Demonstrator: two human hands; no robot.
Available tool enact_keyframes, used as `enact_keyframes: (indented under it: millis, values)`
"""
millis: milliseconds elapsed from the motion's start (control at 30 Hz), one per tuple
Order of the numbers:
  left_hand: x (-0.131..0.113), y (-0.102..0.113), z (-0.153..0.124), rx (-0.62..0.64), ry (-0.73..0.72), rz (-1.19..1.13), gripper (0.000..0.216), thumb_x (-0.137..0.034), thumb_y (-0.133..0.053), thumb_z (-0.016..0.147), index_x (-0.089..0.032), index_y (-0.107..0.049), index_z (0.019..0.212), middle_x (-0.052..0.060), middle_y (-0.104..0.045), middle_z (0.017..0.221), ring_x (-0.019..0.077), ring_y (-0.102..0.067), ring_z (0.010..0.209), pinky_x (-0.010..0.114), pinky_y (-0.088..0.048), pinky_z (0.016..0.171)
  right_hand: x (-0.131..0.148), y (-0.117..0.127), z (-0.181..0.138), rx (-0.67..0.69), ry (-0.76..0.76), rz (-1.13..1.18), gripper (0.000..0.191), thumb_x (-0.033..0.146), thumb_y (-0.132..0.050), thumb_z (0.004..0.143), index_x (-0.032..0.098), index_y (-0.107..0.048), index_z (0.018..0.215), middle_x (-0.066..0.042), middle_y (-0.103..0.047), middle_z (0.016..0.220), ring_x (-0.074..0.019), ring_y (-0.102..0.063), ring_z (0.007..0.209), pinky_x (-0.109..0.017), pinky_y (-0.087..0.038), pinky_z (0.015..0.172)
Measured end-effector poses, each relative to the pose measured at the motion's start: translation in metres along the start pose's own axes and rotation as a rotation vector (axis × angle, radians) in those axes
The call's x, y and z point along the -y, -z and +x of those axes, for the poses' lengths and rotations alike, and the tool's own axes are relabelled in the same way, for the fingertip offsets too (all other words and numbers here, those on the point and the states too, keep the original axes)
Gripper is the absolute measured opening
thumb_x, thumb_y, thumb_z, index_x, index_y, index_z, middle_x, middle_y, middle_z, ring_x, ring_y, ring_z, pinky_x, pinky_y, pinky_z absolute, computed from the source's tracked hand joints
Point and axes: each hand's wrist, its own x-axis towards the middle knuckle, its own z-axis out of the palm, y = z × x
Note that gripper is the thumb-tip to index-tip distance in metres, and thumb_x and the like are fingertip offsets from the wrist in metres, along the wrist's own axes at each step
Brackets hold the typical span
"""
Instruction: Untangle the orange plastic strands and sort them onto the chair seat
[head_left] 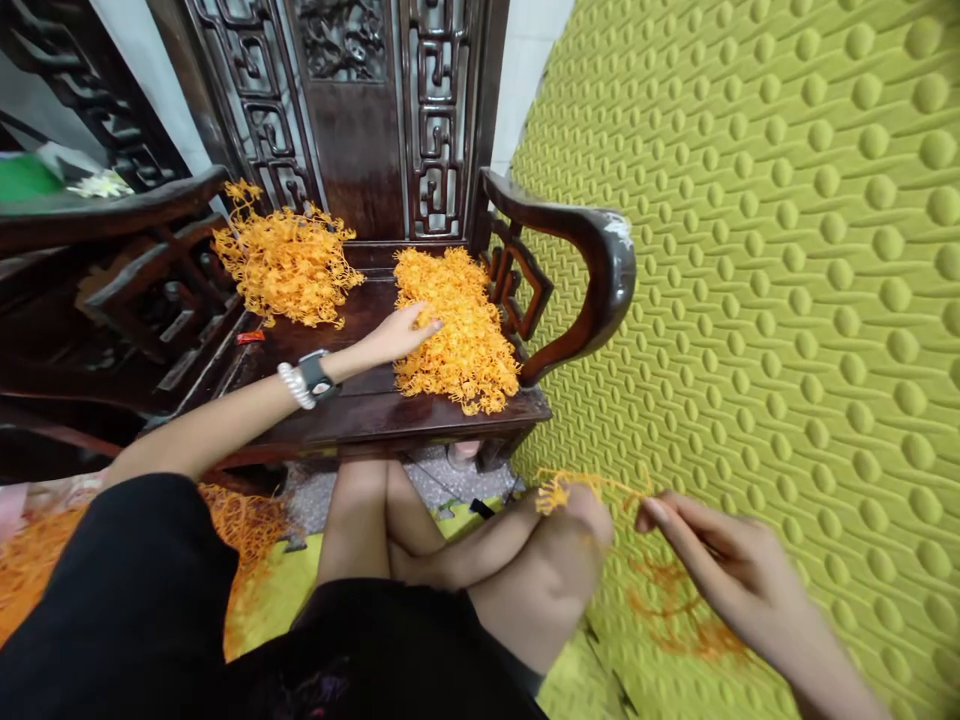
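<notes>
Wooden chair [360, 410] | left hand [401, 333] over orange heap [457, 345], grip unclear | right hand [739, 565] pinching orange strand [592, 483]

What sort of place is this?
Probably a living room in a home, though I can't be certain: carved wooden chair, yellow floor mat and speckled floor suggest it.

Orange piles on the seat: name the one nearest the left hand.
The pile on the right: the left hand is over it; the left pile lies farther off.
</notes>
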Motion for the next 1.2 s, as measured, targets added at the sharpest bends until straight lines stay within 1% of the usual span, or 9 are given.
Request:
enact_keyframes:
  millis: [100,233,367,600,667,767,867,1067,1200]
  values:
    - [0.003,-0.018,0.023,-0.013,0.028,0.161,0.054,-0.055,-0.055,0.085,-0.010,-0.058,0.114,0.015,-0.059,0.106,0.0301,-0.055,0.102,0.044,-0.043,0.094,0.003,-0.005,0.000,0.062,-0.016,0.052,0.039,0.045,-0.049,0.094,0.020,-0.061,0.066,0.001,-0.057,0.053,-0.0112,-0.053,0.045,-0.021,-0.042,0.044]
    - [0.011,-0.033,0.023,-0.112,-0.011,0.175,0.049,-0.047,-0.032,0.097,-0.014,-0.066,0.113,0.015,-0.056,0.115,0.0303,-0.047,0.116,0.048,-0.036,0.103,-0.001,-0.003,-0.007,0.083,-0.039,0.052,0.036,0.043,-0.051,0.093,0.020,-0.061,0.067,0.002,-0.059,0.056,-0.0108,-0.055,0.049,-0.020,-0.044,0.049]
    - [0.020,-0.041,0.008,-0.166,-0.055,0.062,0.036,-0.028,-0.042,0.094,-0.015,-0.058,0.124,0.011,-0.059,0.122,0.0227,-0.051,0.114,0.040,-0.037,0.105,-0.003,-0.002,-0.008,0.060,-0.031,0.048,0.036,0.044,-0.052,0.092,0.020,-0.062,0.067,0.002,-0.061,0.057,-0.0109,-0.055,0.048,-0.020,-0.045,0.048]
    - [-0.006,-0.022,-0.041,-0.283,-0.121,0.060,0.032,-0.039,-0.048,0.094,-0.021,-0.061,0.116,0.010,-0.055,0.131,0.0249,-0.043,0.127,0.045,-0.032,0.111,0.016,-0.015,0.010,0.033,-0.006,0.124,0.036,0.041,-0.053,0.093,0.019,-0.061,0.066,0.002,-0.057,0.054,-0.0100,-0.053,0.048,-0.020,-0.043,0.050]
    - [-0.031,-0.015,-0.063,-0.196,-0.223,-0.122,0.035,-0.043,-0.049,0.094,-0.020,-0.058,0.119,0.010,-0.057,0.129,0.0230,-0.049,0.123,0.042,-0.037,0.108,0.026,-0.023,0.018,0.069,0.024,0.170,0.038,0.043,-0.051,0.094,0.019,-0.060,0.067,0.002,-0.057,0.055,-0.0102,-0.053,0.049,-0.020,-0.042,0.050]
    - [-0.070,-0.012,-0.093,0.109,-0.371,-0.385,0.044,-0.044,-0.054,0.091,-0.019,-0.052,0.128,0.010,-0.059,0.131,0.0210,-0.056,0.119,0.036,-0.044,0.103,0.041,-0.038,0.030,0.149,0.069,0.206,0.040,0.043,-0.048,0.095,0.018,-0.059,0.067,0.001,-0.055,0.054,-0.0098,-0.049,0.048,-0.021,-0.039,0.047]
    - [-0.086,-0.016,-0.104,0.209,-0.396,-0.357,0.046,-0.043,-0.055,0.092,-0.019,-0.052,0.131,0.011,-0.058,0.134,0.0224,-0.055,0.122,0.038,-0.043,0.105,0.052,-0.049,0.039,0.177,0.117,0.189,0.036,0.041,-0.049,0.096,0.018,-0.058,0.069,0.001,-0.054,0.055,-0.0091,-0.047,0.047,-0.021,-0.037,0.047]
    - [-0.025,-0.030,-0.070,-0.023,-0.115,-0.100,0.032,-0.029,-0.043,0.096,-0.014,-0.063,0.115,0.011,-0.067,0.117,0.0219,-0.061,0.108,0.037,-0.044,0.099,0.056,-0.052,0.042,0.175,0.121,0.165,0.037,0.039,-0.047,0.096,0.018,-0.056,0.068,0.002,-0.051,0.055,-0.0091,-0.043,0.048,-0.022,-0.035,0.048]
    - [0.017,-0.037,-0.057,0.003,-0.033,-0.012,0.021,-0.026,-0.056,0.089,-0.014,-0.070,0.098,0.008,-0.070,0.095,0.0188,-0.063,0.083,0.032,-0.049,0.081,0.047,-0.050,0.037,0.172,0.077,0.146,0.037,0.040,-0.048,0.096,0.018,-0.056,0.068,0.002,-0.049,0.055,-0.0094,-0.043,0.049,-0.023,-0.034,0.048]
